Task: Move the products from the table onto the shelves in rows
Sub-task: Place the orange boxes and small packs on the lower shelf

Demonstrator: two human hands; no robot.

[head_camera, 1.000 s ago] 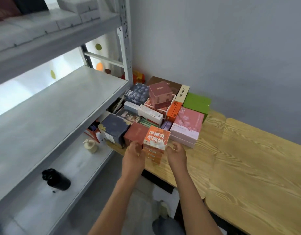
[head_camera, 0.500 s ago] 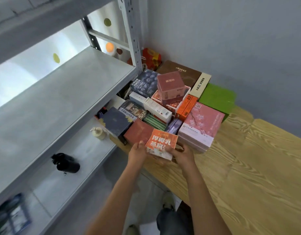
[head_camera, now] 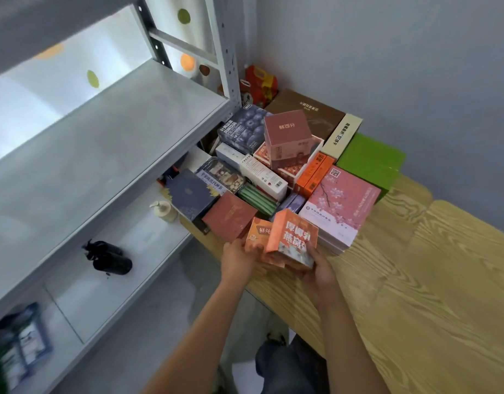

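Orange boxes lifted clear of the pile, two-handed.

We hold a small stack of orange boxes [head_camera: 285,240] between both hands: left hand [head_camera: 237,261] pinches the near left edge, right hand [head_camera: 316,273] cups underneath with fingers curled round the front box. The stack tilts, raised just off the wooden table [head_camera: 415,294], near the pink blossom box [head_camera: 341,206] and the red flat box [head_camera: 231,216]. We judge the double grip keeps loose boxes together for the carry. The grey middle shelf [head_camera: 88,155] at left looks bare; rows not yet begun there.
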